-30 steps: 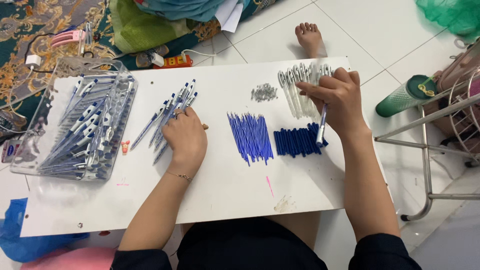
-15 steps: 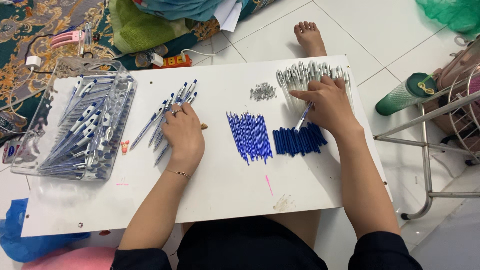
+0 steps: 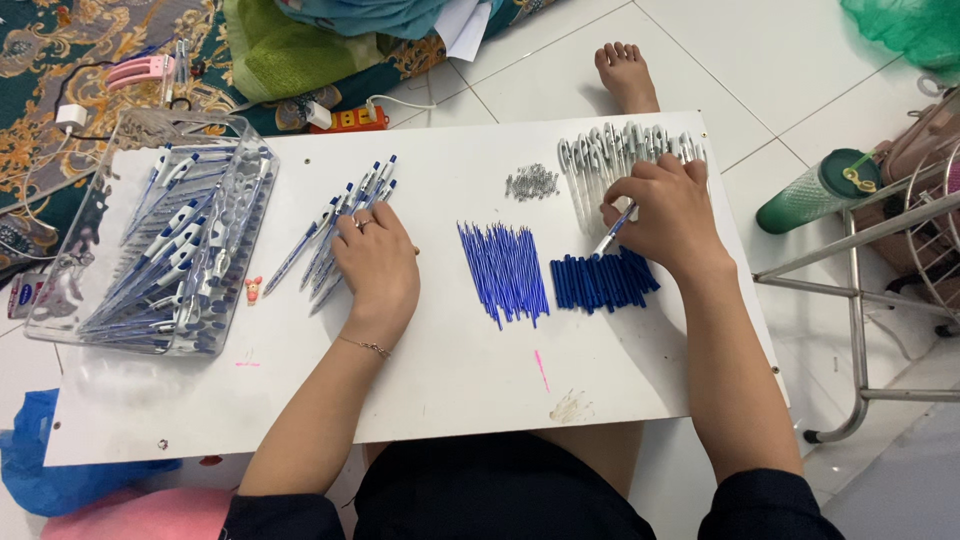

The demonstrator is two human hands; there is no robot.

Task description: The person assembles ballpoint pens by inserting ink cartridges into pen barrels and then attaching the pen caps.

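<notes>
White board [image 3: 440,400], low, over the person's lap; near edge partly hidden by the forearms.
Left hand [image 3: 377,268]: palm down, fingers curled, resting on the loose assembled pens [image 3: 345,215] left of centre; whether it grips one cannot be told, fingertips hidden.
Right hand [image 3: 672,215]: knuckles up, pinching one pen barrel [image 3: 612,234] near the far right corner, covering part of the white barrel row [image 3: 625,148].
Blue refills [image 3: 503,270], centre.
Blue caps [image 3: 602,280], beside them.
Small springs [image 3: 532,183]: indistinct.
Clear tray [image 3: 150,250], left edge.

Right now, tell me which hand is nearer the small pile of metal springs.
Right. The right hand rests just past the springs, on the white pen barrels. The left hand lies farther off, on the assembled pens across the board.
</notes>
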